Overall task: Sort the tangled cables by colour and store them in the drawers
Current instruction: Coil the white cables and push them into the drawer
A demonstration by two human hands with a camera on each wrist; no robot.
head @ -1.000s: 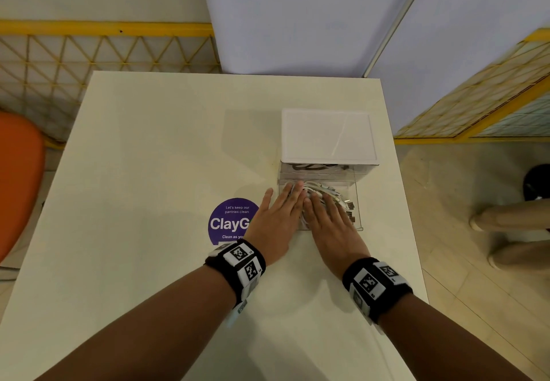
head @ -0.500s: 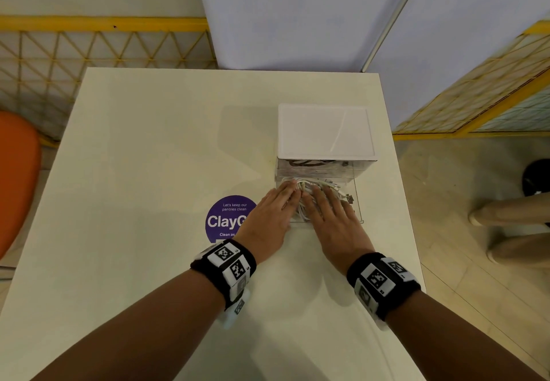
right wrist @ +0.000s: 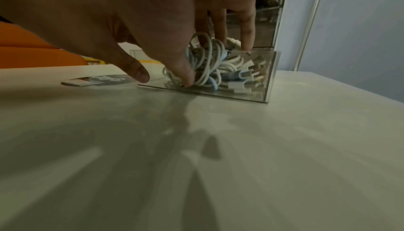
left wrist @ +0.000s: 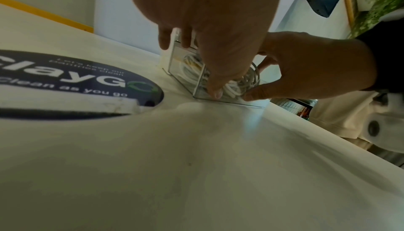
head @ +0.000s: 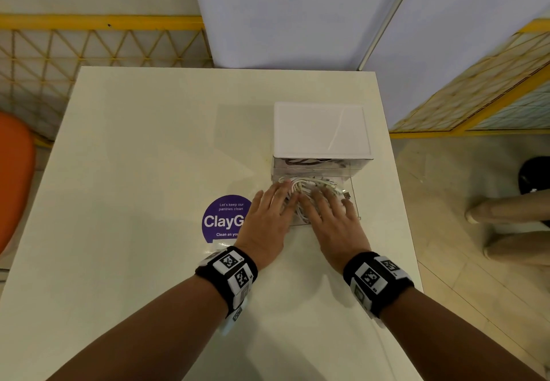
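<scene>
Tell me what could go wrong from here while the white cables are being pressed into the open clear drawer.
1. The white cables are heaped above the lower drawer's rim, so loops could catch on the cabinet when it slides shut.
2. Connector plugs lie against the drawer's right wall and may jam or spill over it.
3. Both the left hand and right hand rest flat on the heap; once they lift, the coils could spring back up.

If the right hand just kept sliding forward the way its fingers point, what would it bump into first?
Probably the clear drawer unit. The right hand lies flat on the white cables in the pulled-out bottom drawer, fingers aimed at the unit's front. Depth is unclear, so the cable pile may bunch up first.
</scene>
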